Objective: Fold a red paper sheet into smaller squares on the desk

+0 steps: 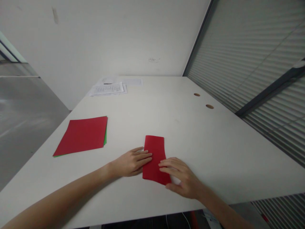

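Observation:
A folded red paper (154, 152) lies flat on the white table (214, 152), a narrow upright rectangle. My left hand (131, 163) rests flat at its left edge, fingers stretched out onto the paper. On the paper's lower right part my right hand (182, 179) presses down with its fingers flat and slightly spread. Neither hand grips anything.
A stack of red sheets (82, 135) with a green sheet beneath lies to the left. White printed papers (108, 88) sit at the far end by the wall. Two round cable holes (209, 106) are at the right. Window blinds run along the right side.

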The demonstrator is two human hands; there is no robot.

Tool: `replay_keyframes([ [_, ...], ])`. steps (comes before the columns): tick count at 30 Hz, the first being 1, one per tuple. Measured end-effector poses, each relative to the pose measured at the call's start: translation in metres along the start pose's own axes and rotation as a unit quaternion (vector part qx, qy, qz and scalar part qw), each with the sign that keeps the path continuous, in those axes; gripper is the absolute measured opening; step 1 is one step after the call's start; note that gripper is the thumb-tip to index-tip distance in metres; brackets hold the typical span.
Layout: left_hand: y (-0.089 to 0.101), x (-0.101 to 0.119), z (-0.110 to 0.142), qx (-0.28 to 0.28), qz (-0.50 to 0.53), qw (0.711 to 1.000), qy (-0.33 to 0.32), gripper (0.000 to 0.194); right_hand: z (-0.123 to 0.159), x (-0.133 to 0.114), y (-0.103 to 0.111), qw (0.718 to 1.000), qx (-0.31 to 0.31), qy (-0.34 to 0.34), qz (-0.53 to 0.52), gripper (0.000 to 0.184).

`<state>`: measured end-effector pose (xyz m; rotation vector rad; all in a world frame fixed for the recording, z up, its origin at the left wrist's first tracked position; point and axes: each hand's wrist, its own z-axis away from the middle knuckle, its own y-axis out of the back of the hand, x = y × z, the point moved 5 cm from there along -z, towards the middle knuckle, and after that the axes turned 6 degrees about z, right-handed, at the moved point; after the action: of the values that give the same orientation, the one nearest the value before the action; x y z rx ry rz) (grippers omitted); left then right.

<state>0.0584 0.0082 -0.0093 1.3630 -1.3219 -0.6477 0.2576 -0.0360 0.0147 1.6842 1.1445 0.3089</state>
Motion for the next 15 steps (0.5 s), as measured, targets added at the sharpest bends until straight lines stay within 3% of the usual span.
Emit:
replay_keyframes([
  [2, -0.001, 0.0, 0.0, 0.009, 0.001, 1.0, 0.012, 0.045, -0.001, 0.002, -0.002, 1.0, -0.02, 0.008, -0.002, 0.065],
  [3, -0.001, 0.0, 0.0, 0.012, 0.003, 1.0, 0.014, 0.045, -0.001, 0.005, -0.004, 1.0, -0.029, 0.004, 0.004, 0.07],
  [7, -0.001, 0.006, -0.001, 0.018, 0.01, 1.0, -0.001, 0.04, 0.0, 0.021, -0.015, 0.997, -0.071, -0.026, 0.007, 0.042],
  [10, 0.001, 0.009, -0.002, 0.015, 0.028, 0.999, -0.01, 0.036, 0.0, 0.027, -0.02, 0.995, -0.089, -0.041, -0.03, 0.033],
  [13, 0.004, 0.009, -0.002, 0.016, 0.036, 0.999, -0.005, 0.041, -0.002, 0.034, -0.019, 0.99, -0.036, -0.126, -0.06, 0.022],
  [15, 0.005, 0.009, -0.003, 0.013, 0.031, 0.999, 0.001, 0.046, -0.003, 0.042, -0.02, 0.974, 0.005, -0.213, -0.079, 0.024],
])
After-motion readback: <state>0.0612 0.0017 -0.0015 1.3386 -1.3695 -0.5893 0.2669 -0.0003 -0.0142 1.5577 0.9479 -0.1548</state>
